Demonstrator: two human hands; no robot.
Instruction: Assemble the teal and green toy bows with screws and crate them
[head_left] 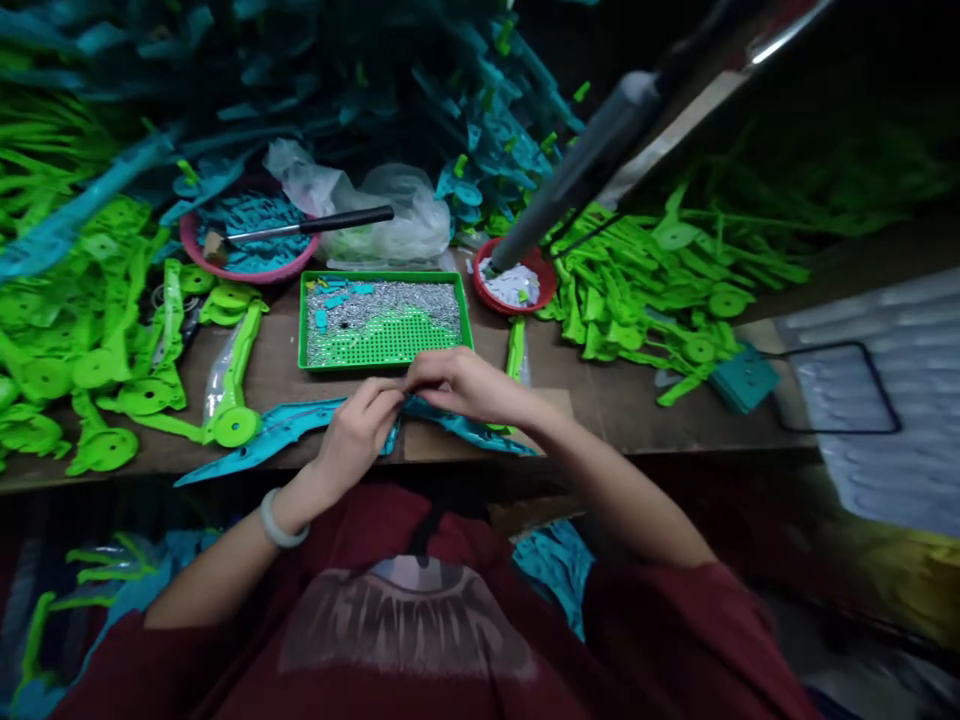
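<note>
A long, curved blue plastic part [277, 440] lies along the table's front edge, its middle covered by my hands. Over that middle, my left hand [358, 428] has its fingertips pinched together. My right hand [469, 385] meets it fingertip to fingertip, also pinching; whatever small thing sits between them is hidden. Just beyond is a green tray [304, 335] holding many tiny silvery metal pieces [420, 295] and a few small blue bits [352, 290]. Part of its perforated floor shows.
A hammer [307, 225] rests across a pink bowl [255, 275] of blue pieces. White pieces fill a red bowl [551, 290]. A grey tube [577, 165] slants down above it. Green plastic parts pile up left [97, 300] and right [645, 270], with blue parts [337, 90] behind.
</note>
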